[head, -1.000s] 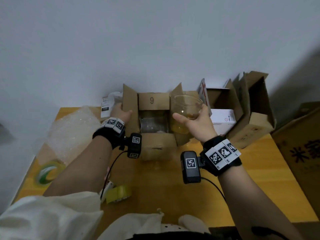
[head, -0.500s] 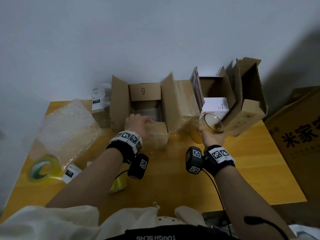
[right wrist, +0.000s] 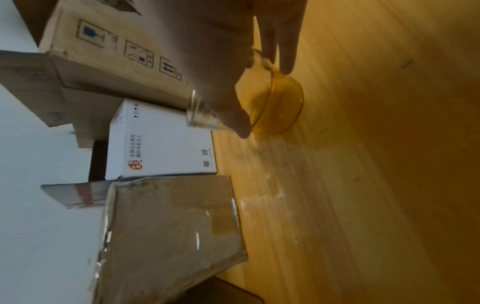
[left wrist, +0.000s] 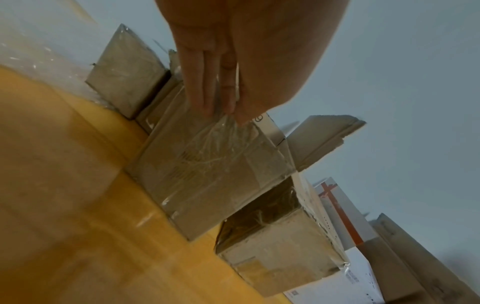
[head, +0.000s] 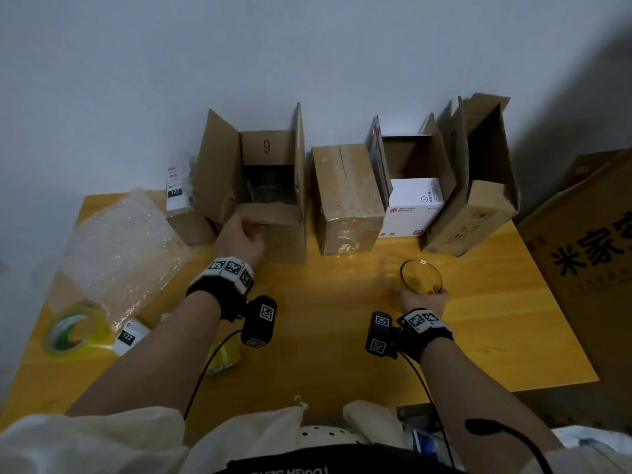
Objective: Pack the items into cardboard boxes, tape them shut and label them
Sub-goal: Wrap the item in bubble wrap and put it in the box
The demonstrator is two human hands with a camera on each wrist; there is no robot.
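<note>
Head view
Table: yellow wood, against a grey wall.
Open box: marked 9, at the back of the table, flaps up, something clear inside that I cannot make out.
Left hand: at the near flap of the open box, fingers curled onto its edge.
Taped box: just right of the open box, shut.
White box: right of the taped box, sitting in another opened carton.
Tall carton: furthest right of the open box, tilted, flaps open.
Glass: on the table, well right of the open box and nearer the person.
Right hand: round the near side of the glass.
Bubble wrap: left of the open box.
Tape roll: left of the open box, at the near left of the table.

Left wrist view
Left hand: fingertips pinch the crumpled taped edge of the open box, fingers fairly straight, thumb closing on them.
Taped box: next along from the open box.

Right wrist view
Right hand: thumb and fingers grasp the rim of the glass.
Glass: base looks to be on the table; contact is blurred.
White box: behind the glass, beside the taped box.
</note>
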